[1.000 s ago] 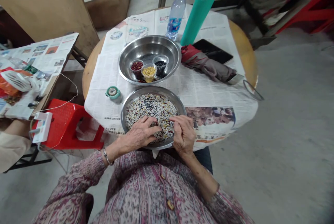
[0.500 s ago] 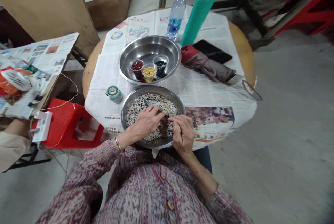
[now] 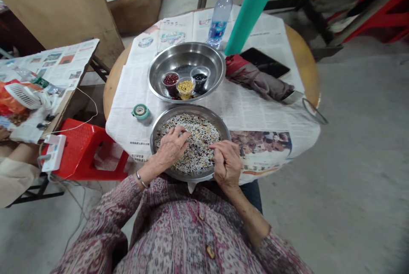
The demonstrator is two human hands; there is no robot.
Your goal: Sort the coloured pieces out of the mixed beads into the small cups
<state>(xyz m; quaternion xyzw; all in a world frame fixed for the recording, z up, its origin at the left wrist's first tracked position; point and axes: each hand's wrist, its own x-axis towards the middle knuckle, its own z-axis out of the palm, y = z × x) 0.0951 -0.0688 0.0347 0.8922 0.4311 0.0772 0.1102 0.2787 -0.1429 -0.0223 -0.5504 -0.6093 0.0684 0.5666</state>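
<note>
Mixed grains point(image 3: 200, 150) are contained in a metal bowl point(image 3: 204, 111) at the near edge of the desk point(image 3: 303, 61).
By the left hand point(image 3: 173, 144), a rather wide grip is formed over the grains, and nothing is seen held. The right hand point(image 3: 227, 162) is curled into a narrow grip at the bowl's right side; whether anything is pinched cannot be told. Just beyond, three small cups point(image 3: 185, 94) are placed in a larger basin point(image 3: 188, 57).

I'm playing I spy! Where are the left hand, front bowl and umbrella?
Left hand point(image 3: 171, 146): head view, back of hand.
Front bowl point(image 3: 191, 109): head view, far inner wall.
Umbrella point(image 3: 260, 79): head view, middle of its cloth.
</note>
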